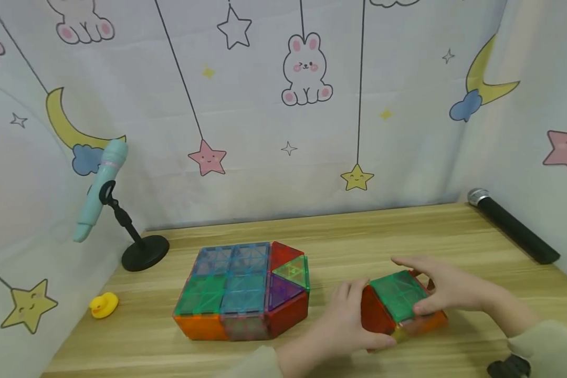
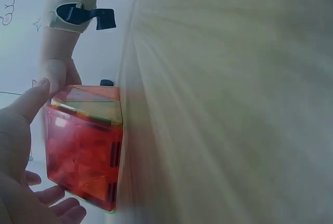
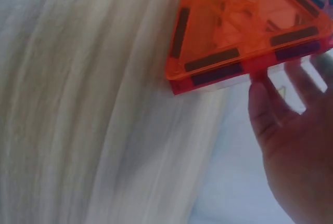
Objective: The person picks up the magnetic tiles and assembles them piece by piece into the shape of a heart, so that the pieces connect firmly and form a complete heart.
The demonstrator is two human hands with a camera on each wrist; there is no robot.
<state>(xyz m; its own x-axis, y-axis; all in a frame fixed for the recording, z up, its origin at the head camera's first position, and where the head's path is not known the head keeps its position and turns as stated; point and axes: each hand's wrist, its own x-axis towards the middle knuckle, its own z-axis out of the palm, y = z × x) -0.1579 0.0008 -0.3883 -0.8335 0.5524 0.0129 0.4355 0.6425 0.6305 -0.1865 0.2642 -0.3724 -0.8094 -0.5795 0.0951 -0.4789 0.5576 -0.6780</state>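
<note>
A small block of magnetic tiles (image 1: pixel 397 296) has a green square on top and red, orange and yellow sides. My left hand (image 1: pixel 337 323) holds its left side, thumb at the front lower edge and fingers toward the back. The right hand (image 1: pixel 446 289) holds the other side, its thumb on the green top's front corner. In the left wrist view the block's red square face (image 2: pixel 83 156) lies between thumb and fingers. Close up in the right wrist view, an orange triangle tile (image 3: pixel 250 21) adjoins a red side that the right fingers touch.
Left of the hands lies a larger magnetic-tile structure (image 1: pixel 248 294). A yellow rubber duck (image 1: pixel 104 305) and a teal microphone (image 1: pixel 101 186) on a black stand (image 1: pixel 144 252) are at the far left. A black microphone (image 1: pixel 515 226) lies at the back right.
</note>
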